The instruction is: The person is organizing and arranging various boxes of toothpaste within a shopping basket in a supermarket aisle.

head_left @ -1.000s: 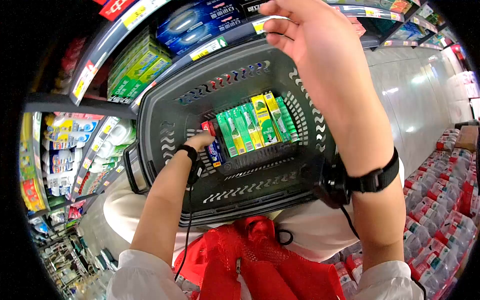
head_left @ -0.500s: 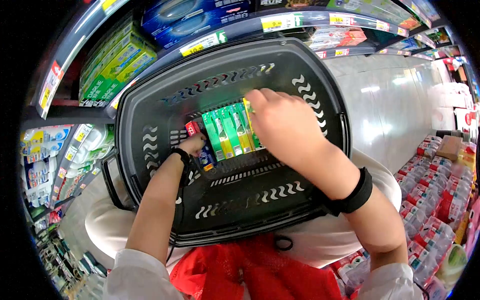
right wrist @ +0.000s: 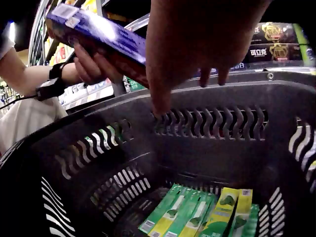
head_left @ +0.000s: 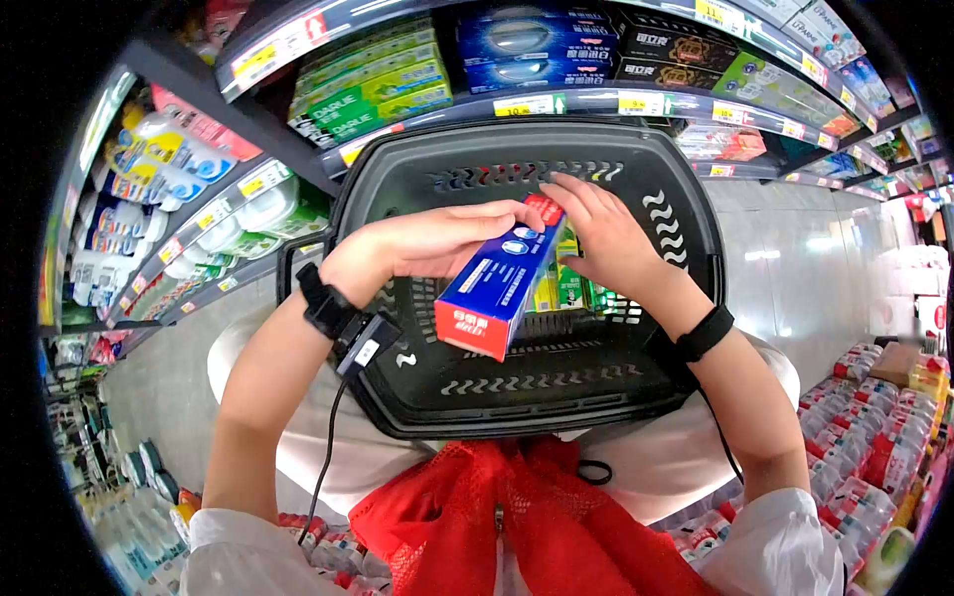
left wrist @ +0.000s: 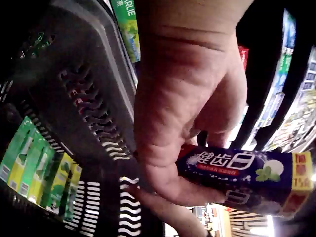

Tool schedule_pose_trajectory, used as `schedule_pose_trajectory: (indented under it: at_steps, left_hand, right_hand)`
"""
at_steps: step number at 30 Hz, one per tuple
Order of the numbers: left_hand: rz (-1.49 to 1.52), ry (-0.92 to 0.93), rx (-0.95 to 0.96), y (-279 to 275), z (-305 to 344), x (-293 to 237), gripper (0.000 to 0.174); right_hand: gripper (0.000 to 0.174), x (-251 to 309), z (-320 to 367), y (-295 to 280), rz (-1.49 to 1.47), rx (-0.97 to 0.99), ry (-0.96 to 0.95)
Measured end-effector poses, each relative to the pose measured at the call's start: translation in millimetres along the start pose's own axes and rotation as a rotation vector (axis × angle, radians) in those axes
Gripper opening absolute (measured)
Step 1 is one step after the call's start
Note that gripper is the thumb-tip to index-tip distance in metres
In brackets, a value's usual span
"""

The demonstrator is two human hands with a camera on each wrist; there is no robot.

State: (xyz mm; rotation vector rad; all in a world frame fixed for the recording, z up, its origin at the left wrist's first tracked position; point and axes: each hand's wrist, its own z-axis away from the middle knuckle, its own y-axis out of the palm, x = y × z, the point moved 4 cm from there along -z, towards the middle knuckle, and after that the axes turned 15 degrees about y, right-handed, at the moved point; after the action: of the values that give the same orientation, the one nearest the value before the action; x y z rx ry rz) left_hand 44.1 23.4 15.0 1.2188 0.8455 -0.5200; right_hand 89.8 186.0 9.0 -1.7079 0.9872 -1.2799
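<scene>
My left hand (head_left: 432,238) grips a blue and red toothpaste box (head_left: 492,283) over the basket, the box tilted with one red end toward me. In the left wrist view, its fingers wrap the dark blue toothpaste box (left wrist: 242,170) printed with white characters. The right hand (head_left: 621,238) is at the far red end, its fingers extended along that end and the thumb apart. Below, in the black shopping basket (head_left: 706,238), stands a row of green and yellow Darlie toothpaste boxes (right wrist: 180,210), partly hidden by the held box in the head view.
Close beyond the basket's far rim runs a shelf with green Darlie boxes (head_left: 373,84), blue boxes (head_left: 532,45) and black boxes (head_left: 676,50). Bottles (head_left: 159,159) line the shelf at left. Packs of bottles with red labels (head_left: 865,437) stand on the floor at right.
My left hand has lifted the blue and red toothpaste box from the basket. The right hand came down from beside the shelf, reached over the green boxes, then moved to the lifted box.
</scene>
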Motion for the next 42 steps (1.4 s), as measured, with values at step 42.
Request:
schedule_pose_trajectory:
  at_steps: [42]
  left_hand:
    - [-0.528, 0.287, -0.455, 0.8, 41.7, -2.1, 0.045]
  right_hand:
    - [0.055, 22.8, 15.1, 19.9, -1.004, 0.371, 0.598]
